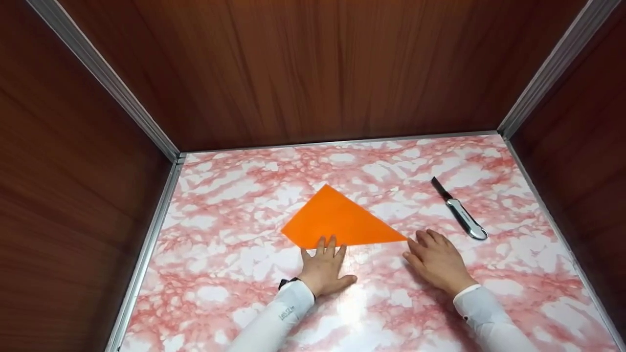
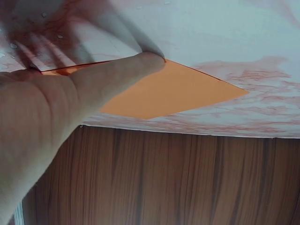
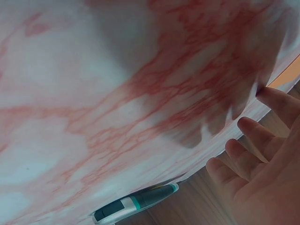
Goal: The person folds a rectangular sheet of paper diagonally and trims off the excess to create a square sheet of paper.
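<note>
An orange sheet of paper (image 1: 337,215), folded into a kite-like shape, lies flat on the table with its long point toward the right. My left hand (image 1: 323,271) is spread at its near edge, the fingertips resting on the paper and the thumb out to the right on the tabletop. In the left wrist view the orange paper (image 2: 173,91) shows behind the thumb. At the paper's right tip is my right hand (image 1: 437,259), its index fingertip touching that corner and its other fingers loosely bent. In the right wrist view these fingers (image 3: 253,136) hold nothing.
A utility knife (image 1: 459,208) with its dark blade out lies right of the paper, beyond the right hand. The table (image 1: 225,274) has a red-and-white marbled top. Brown wood-grain panels (image 1: 313,73) with metal edge strips enclose it at the back and both sides.
</note>
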A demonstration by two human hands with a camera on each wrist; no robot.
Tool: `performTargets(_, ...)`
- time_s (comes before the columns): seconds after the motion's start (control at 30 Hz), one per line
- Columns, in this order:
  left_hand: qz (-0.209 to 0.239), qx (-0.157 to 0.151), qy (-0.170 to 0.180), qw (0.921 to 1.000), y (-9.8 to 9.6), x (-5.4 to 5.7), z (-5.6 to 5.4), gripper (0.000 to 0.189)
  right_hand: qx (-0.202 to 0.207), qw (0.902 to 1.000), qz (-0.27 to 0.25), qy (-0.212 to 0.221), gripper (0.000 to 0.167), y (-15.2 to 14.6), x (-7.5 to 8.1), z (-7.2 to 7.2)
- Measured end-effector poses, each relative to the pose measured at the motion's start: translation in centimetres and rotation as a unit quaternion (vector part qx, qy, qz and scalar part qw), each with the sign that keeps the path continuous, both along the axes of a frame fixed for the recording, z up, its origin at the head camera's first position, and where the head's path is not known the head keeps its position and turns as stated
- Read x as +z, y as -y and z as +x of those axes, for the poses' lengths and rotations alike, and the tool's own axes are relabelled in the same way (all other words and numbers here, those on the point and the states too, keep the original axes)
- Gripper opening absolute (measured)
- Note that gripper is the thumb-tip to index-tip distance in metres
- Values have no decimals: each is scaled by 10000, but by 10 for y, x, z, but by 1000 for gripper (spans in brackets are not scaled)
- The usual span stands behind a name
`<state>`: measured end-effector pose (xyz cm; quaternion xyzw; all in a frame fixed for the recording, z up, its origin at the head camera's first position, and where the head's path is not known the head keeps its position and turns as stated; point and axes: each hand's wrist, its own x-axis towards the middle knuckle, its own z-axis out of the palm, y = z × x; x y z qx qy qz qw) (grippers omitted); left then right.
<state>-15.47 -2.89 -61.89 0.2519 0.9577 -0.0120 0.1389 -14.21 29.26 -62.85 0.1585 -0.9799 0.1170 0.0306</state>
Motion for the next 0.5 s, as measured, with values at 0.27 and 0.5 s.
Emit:
performTargets(0.27,-85,-1,3,10000,-2,1,1,91,-27,10000,52,11,59,2,-2,0)
performTargets(0.5,166,-256,-146,9994,-6,0,1,94,22,9999,3,-150,57,2,-4,-1)
